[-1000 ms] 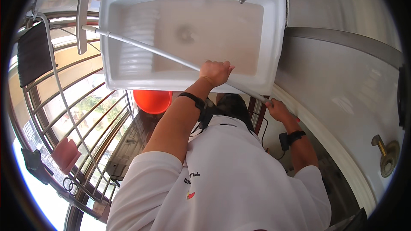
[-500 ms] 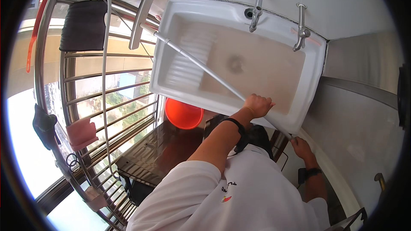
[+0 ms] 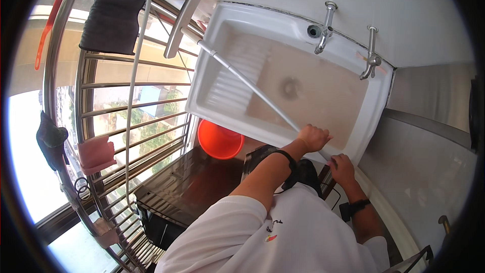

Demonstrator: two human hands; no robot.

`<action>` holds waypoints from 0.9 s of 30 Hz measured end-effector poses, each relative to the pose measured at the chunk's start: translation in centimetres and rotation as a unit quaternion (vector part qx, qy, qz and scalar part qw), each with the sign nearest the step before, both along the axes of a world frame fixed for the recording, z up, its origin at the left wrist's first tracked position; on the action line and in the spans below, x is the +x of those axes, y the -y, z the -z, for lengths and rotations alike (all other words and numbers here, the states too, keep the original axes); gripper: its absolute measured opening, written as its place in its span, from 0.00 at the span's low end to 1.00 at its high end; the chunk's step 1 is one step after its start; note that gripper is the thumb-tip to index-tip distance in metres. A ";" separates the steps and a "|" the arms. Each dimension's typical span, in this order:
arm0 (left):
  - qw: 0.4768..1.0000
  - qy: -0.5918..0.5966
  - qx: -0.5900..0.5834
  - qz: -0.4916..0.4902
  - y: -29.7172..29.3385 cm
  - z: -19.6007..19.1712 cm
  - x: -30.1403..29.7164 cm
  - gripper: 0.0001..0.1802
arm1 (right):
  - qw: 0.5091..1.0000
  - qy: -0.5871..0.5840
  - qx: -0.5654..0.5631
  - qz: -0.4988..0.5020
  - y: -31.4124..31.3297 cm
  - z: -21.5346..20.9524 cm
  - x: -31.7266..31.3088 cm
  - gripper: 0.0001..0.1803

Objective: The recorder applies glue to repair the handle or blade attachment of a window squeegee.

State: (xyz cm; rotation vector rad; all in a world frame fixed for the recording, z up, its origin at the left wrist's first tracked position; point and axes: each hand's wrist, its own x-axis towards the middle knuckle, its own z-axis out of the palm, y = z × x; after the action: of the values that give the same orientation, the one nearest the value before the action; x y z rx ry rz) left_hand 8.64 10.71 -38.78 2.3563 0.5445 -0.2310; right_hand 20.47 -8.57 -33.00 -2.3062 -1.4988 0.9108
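The mop (image 3: 252, 88) slanted over the sink (image 3: 371, 103), likely held two-handed for leverage: left hand (image 3: 314, 137) clamped its fingers round the pole, right hand (image 3: 343, 170), partly hidden, seemingly gripped its end.

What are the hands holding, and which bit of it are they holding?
A long pale pole with a flat head. The left hand grips its shaft; the right hand holds near the end away from the head.
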 end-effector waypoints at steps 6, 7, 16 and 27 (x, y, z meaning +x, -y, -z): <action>1.000 0.006 0.006 -0.005 -0.3 -0.5 -0.3 0.25 | 1.000 -0.019 0.010 -0.010 -1.3 0.7 -0.8 0.14; 1.000 -0.010 -0.019 0.001 -0.5 -0.7 -0.3 0.23 | 1.000 -0.020 0.015 -0.012 -1.5 0.9 -1.1 0.14; 0.718 0.116 0.023 -0.686 -13.8 -3.2 -11.4 0.23 | 0.996 0.019 0.088 -0.015 -1.8 1.6 -2.6 0.14; 0.589 0.172 -0.506 -0.606 -17.2 -2.2 -14.9 0.14 | 0.998 0.000 0.039 0.052 0.8 -0.4 -3.7 0.15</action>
State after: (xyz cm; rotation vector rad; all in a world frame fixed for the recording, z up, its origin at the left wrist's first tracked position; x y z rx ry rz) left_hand -6.30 27.94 -36.62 0.5389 1.2417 0.4553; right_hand 16.76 -9.34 -32.62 -2.3051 -1.3751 0.8104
